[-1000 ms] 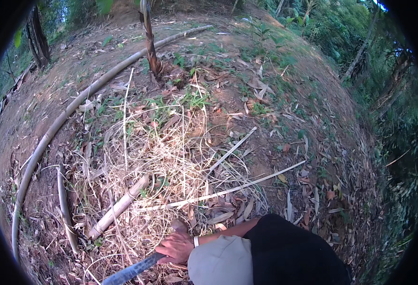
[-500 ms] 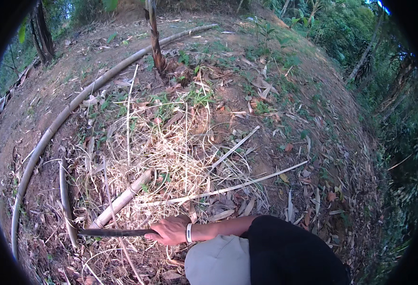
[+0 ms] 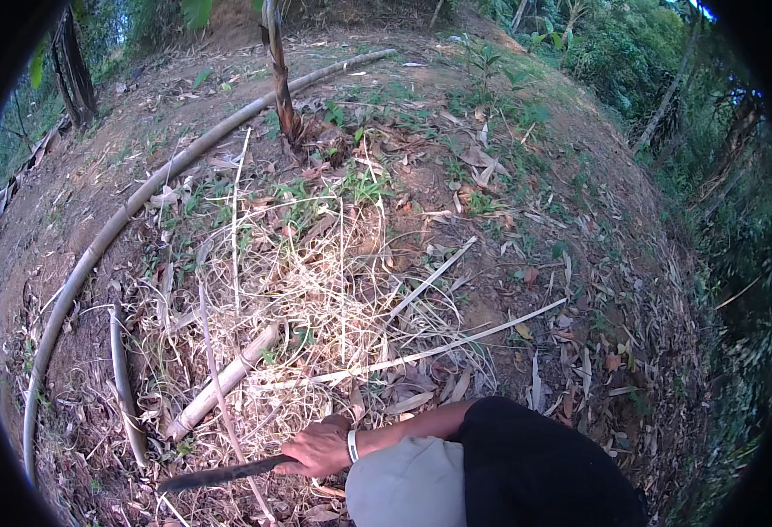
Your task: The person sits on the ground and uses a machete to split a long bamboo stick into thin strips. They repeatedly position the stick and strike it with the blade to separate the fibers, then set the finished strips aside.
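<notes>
Evidently, the right hand (image 3: 318,448) has its fingers (image 3: 301,451) curled round the handle (image 3: 338,422) of a dark-bladed knife (image 3: 219,476).

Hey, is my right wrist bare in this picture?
No, a white band sits just behind your right hand, which grips a long, dark-bladed tool.
</notes>
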`<action>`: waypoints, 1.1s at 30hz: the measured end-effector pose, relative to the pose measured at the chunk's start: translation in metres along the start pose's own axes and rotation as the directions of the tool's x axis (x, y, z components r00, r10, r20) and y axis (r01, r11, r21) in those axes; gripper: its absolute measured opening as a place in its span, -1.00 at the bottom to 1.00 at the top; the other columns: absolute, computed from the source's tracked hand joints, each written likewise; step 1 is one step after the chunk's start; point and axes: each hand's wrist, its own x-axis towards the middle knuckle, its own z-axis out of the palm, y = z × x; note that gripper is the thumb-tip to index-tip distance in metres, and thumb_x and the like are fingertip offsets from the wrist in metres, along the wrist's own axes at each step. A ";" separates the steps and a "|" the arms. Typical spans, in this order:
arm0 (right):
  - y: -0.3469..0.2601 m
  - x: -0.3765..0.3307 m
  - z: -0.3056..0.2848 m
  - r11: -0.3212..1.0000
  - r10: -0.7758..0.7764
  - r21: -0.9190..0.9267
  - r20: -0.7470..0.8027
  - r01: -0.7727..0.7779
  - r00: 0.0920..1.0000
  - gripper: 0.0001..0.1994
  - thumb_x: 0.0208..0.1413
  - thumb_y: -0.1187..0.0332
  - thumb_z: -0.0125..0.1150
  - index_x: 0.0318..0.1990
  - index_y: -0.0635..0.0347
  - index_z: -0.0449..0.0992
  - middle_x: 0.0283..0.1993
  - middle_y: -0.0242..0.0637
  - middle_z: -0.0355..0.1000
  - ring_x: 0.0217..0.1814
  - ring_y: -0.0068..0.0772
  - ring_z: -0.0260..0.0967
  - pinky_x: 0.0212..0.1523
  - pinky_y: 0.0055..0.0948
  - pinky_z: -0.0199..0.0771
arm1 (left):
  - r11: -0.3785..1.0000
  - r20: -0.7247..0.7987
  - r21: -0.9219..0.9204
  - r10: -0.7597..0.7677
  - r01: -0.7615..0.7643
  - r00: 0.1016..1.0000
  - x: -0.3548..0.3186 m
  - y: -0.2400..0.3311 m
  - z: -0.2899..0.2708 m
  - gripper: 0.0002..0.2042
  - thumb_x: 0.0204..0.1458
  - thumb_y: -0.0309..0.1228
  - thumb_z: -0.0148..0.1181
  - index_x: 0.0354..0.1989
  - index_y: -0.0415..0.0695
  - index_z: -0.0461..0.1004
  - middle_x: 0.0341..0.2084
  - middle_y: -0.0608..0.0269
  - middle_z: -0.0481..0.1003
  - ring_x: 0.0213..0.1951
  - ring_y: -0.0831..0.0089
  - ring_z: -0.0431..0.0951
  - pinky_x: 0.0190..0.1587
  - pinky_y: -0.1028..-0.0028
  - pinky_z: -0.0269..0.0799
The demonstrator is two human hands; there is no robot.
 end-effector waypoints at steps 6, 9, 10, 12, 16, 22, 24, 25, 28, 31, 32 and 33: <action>-0.008 0.026 -0.063 0.984 0.167 -0.099 0.243 -0.146 0.956 -0.43 0.27 -0.25 -0.15 -0.46 0.07 0.44 -0.74 -0.34 0.20 -0.77 -0.36 0.18 -0.60 -0.27 0.32 | 0.998 0.041 0.044 -0.037 0.035 0.998 -0.007 -0.006 -0.009 -0.58 0.17 -0.39 0.20 0.17 -0.26 0.34 -0.36 0.23 0.46 -0.42 0.53 0.40 -0.42 0.50 0.34; 0.019 0.046 -0.062 0.990 0.088 -0.111 0.018 -0.085 0.996 -0.39 0.30 -0.23 -0.17 -0.46 0.17 0.44 -0.79 -0.31 0.20 -0.79 -0.30 0.21 -0.74 -0.21 0.24 | 1.000 -0.019 0.003 -0.028 0.028 0.999 -0.013 -0.002 0.002 -0.60 0.16 -0.39 0.21 0.14 -0.27 0.36 -0.38 0.21 0.48 -0.42 0.52 0.41 -0.44 0.50 0.35; 0.012 0.034 -0.061 0.997 0.069 -0.045 0.167 -0.062 0.984 -0.41 0.31 -0.22 -0.19 -0.45 0.15 0.41 -0.79 -0.30 0.18 -0.79 -0.21 0.26 -0.75 -0.16 0.24 | 0.999 -0.041 0.010 -0.033 0.034 0.999 -0.008 0.005 0.002 -0.60 0.16 -0.38 0.22 0.13 -0.27 0.36 -0.38 0.21 0.48 -0.43 0.52 0.41 -0.44 0.50 0.35; -0.012 -0.001 -0.043 0.968 -0.199 -0.102 0.235 0.228 0.951 -0.42 0.27 -0.23 -0.13 -0.50 0.10 0.40 -0.79 -0.29 0.20 -0.80 -0.22 0.25 -0.74 -0.17 0.24 | 0.998 -0.075 0.016 -0.061 0.062 0.995 0.001 0.013 0.001 -0.62 0.16 -0.37 0.22 0.10 -0.26 0.38 -0.40 0.23 0.47 -0.45 0.52 0.41 -0.45 0.50 0.36; 0.002 0.013 -0.069 0.999 -0.008 0.049 0.170 0.000 0.985 -0.44 0.24 -0.19 -0.02 -0.51 0.14 0.49 -0.76 -0.20 0.27 -0.74 -0.22 0.29 -0.67 -0.15 0.30 | 0.999 0.057 0.026 -0.032 0.030 0.998 -0.006 0.004 -0.009 -0.67 0.16 -0.38 0.21 0.06 -0.24 0.40 -0.45 0.31 0.44 -0.50 0.58 0.38 -0.51 0.58 0.28; 0.006 -0.003 -0.052 0.989 -0.014 -0.132 0.332 0.061 0.943 -0.42 0.25 -0.22 -0.08 -0.47 0.13 0.46 -0.79 -0.25 0.25 -0.80 -0.15 0.26 -0.69 -0.09 0.29 | 1.000 -0.101 -0.002 0.011 -0.011 0.995 0.001 0.006 -0.006 -0.88 0.15 -0.44 0.19 -0.22 -0.18 0.42 -0.52 0.35 0.41 -0.57 0.62 0.32 -0.58 0.62 0.18; -0.003 -0.018 -0.052 0.943 -0.278 -0.104 0.277 0.317 0.920 -0.42 0.22 -0.25 -0.04 -0.48 0.13 0.48 -0.80 -0.24 0.25 -0.79 -0.16 0.29 -0.69 -0.11 0.28 | 0.998 -0.095 0.044 0.044 -0.040 0.994 -0.009 0.014 0.004 -0.87 0.15 -0.45 0.19 -0.17 -0.19 0.44 -0.54 0.36 0.39 -0.57 0.62 0.30 -0.58 0.64 0.16; 0.000 -0.014 -0.058 0.969 -0.206 -0.085 0.236 0.231 0.950 -0.39 0.22 -0.26 -0.06 -0.50 0.15 0.48 -0.80 -0.23 0.25 -0.79 -0.17 0.27 -0.70 -0.13 0.29 | 1.000 -0.051 0.016 0.018 -0.017 0.999 -0.013 0.015 0.003 -0.86 0.15 -0.45 0.19 -0.15 -0.19 0.45 -0.54 0.36 0.40 -0.57 0.62 0.30 -0.58 0.64 0.17; 0.029 0.019 -0.092 0.977 0.207 -0.095 0.233 -0.190 0.950 -0.38 0.27 -0.21 -0.09 -0.46 0.22 0.52 -0.77 -0.19 0.29 -0.75 -0.16 0.31 -0.67 -0.13 0.33 | 0.998 0.042 -0.032 -0.054 0.055 0.998 -0.021 0.014 -0.001 -0.83 0.15 -0.46 0.19 -0.11 -0.21 0.46 -0.52 0.36 0.40 -0.58 0.62 0.30 -0.58 0.63 0.17; 0.022 0.004 -0.072 0.998 0.022 -0.056 0.203 -0.011 0.979 -0.43 0.28 -0.20 -0.10 -0.46 0.15 0.48 -0.79 -0.22 0.24 -0.77 -0.10 0.28 -0.67 -0.09 0.30 | 0.995 -0.083 -0.096 -0.015 0.007 0.996 -0.010 0.002 -0.008 -0.82 0.14 -0.47 0.19 -0.12 -0.23 0.48 -0.49 0.34 0.43 -0.56 0.57 0.34 -0.56 0.61 0.22; 0.008 -0.013 -0.066 0.999 -0.039 -0.012 0.335 0.046 0.941 -0.44 0.25 -0.22 -0.08 -0.43 0.12 0.49 -0.76 -0.24 0.27 -0.75 -0.07 0.29 -0.67 -0.08 0.29 | 0.996 -0.157 -0.078 -0.050 0.038 0.986 -0.013 0.004 -0.005 -0.83 0.14 -0.48 0.19 -0.12 -0.23 0.48 -0.48 0.31 0.45 -0.54 0.55 0.36 -0.53 0.59 0.26; -0.003 -0.035 -0.052 0.963 -0.205 -0.144 0.155 0.228 0.966 -0.44 0.19 -0.26 -0.04 -0.43 0.08 0.49 -0.71 -0.24 0.32 -0.65 -0.06 0.37 -0.56 -0.11 0.35 | 0.996 -0.225 -0.061 -0.079 0.067 0.971 -0.016 0.012 0.001 -0.83 0.13 -0.48 0.19 -0.12 -0.24 0.48 -0.47 0.29 0.46 -0.52 0.54 0.39 -0.51 0.58 0.30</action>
